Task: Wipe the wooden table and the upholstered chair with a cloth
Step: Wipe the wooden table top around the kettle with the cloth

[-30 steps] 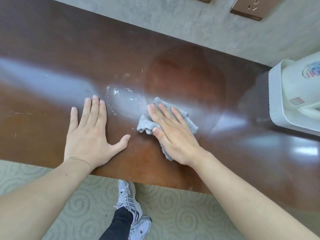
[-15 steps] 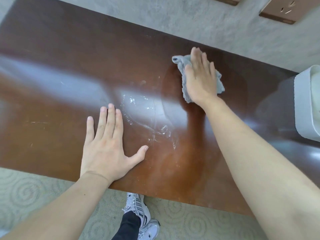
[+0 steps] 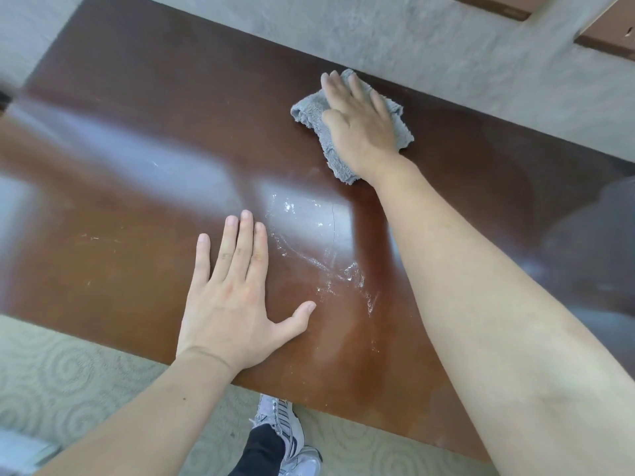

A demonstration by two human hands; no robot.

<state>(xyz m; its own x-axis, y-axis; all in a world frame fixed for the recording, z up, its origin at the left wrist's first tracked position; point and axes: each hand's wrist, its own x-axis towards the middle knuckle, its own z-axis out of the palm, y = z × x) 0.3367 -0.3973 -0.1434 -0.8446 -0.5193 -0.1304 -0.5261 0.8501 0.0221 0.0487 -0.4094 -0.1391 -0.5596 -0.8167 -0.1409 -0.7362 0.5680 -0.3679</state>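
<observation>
A glossy dark wooden table point(image 3: 130, 173) fills the view. Near its far edge my right hand point(image 3: 360, 125) lies flat on a crumpled grey cloth point(image 3: 311, 109) and presses it onto the wood with straight fingers. The cloth sticks out to the left, right and below the hand. My left hand point(image 3: 233, 300) rests flat on the table near the front edge, fingers spread. Between the two hands a wet, whitish smear point(image 3: 323, 249) shines on the surface. No chair shows in this view.
A grey textured wall point(image 3: 446, 46) runs right behind the table's far edge, with brown wall plates point(image 3: 604, 39) at the top right. Patterned carpet point(image 3: 68, 379) and my white shoes point(image 3: 285, 431) lie below the front edge. A blurred dark shape point(image 3: 591, 249) sits at the right.
My right hand swept the cloth from the table's middle up to the far edge, then shifted slightly left along it. The left hand stayed put. The white appliance at right left the view.
</observation>
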